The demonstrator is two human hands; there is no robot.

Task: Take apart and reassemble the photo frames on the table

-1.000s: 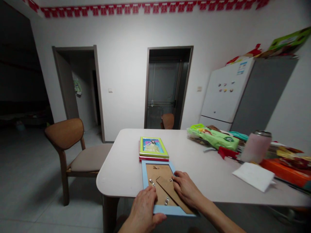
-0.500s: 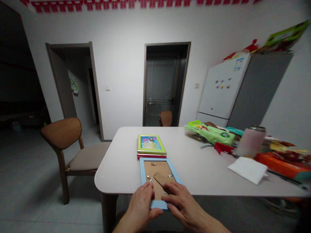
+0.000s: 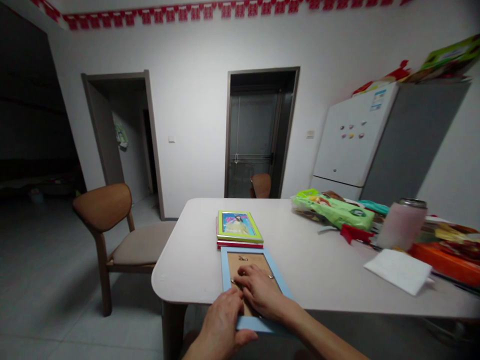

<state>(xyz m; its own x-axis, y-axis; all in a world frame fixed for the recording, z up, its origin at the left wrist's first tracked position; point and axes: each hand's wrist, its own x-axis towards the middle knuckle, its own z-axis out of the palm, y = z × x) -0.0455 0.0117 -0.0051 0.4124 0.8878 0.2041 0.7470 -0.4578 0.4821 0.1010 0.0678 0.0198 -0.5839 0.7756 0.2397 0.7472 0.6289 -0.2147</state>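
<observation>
A light blue picture frame [image 3: 227, 256] lies face down at the near edge of the white table [image 3: 311, 265], its brown backing board up. My left hand [image 3: 221, 322] grips the frame's near left corner, thumb over the edge. My right hand [image 3: 260, 292] lies on the backing board, fingertips curled at a small metal clip on the left side. Just beyond lies a stack of frames: a green frame [image 3: 237, 226] with a picture on top of a red one.
A wooden chair [image 3: 112, 225] stands left of the table. On the right lie a green packet [image 3: 333, 210], a pink tumbler [image 3: 401, 225], a white napkin [image 3: 399, 270] and an orange box [image 3: 446, 262]. A fridge [image 3: 356, 140] stands behind, with two doorways in the back wall.
My right hand slid from the frame's right side toward the left clips. My left hand stayed at the near left corner. The camera shifted slightly.
</observation>
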